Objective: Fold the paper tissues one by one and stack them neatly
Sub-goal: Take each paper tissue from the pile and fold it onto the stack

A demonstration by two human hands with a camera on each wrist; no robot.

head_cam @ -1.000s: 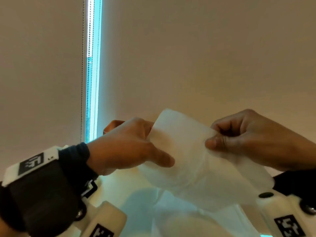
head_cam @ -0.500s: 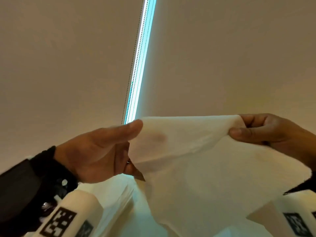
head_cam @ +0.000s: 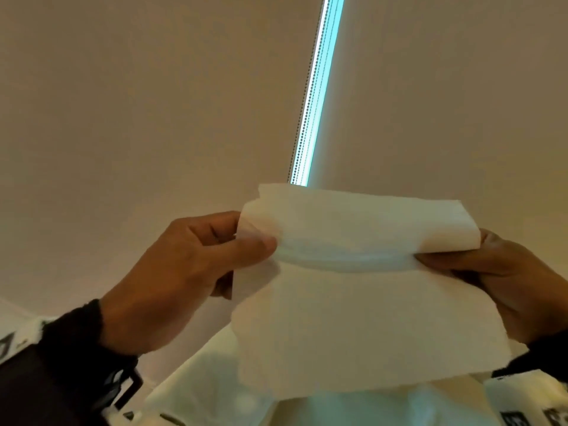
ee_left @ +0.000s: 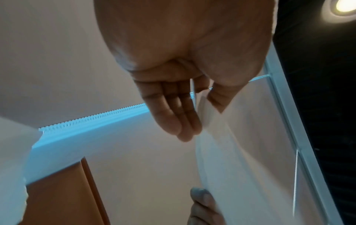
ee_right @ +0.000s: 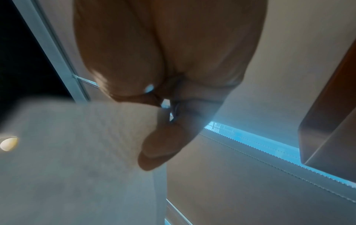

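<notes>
A white paper tissue [head_cam: 362,318] hangs in the air between my two hands, its top strip [head_cam: 368,219] folded over toward me. My left hand [head_cam: 246,241] pinches the tissue's left end between thumb and curled fingers. My right hand [head_cam: 479,256] pinches the right end at the fold. In the left wrist view the left fingers [ee_left: 179,115] and thumb grip the tissue [ee_left: 231,152] edge, and a fingertip of the other hand [ee_left: 200,197] shows below. In the right wrist view, blurred, my right hand [ee_right: 163,144] holds the tissue [ee_right: 77,144].
More white tissue sheets [head_cam: 199,382] lie on the surface under my hands. Beige roller blinds [head_cam: 153,118] fill the background, with a bright gap and bead chain [head_cam: 313,96] between them. A brown panel [ee_left: 63,194] and a ceiling lamp [ee_left: 344,6] show in the left wrist view.
The tissue's top edge has been folded over toward me into a band. Both hands shifted their pinch down to the ends of the fold. The head view turned left.
</notes>
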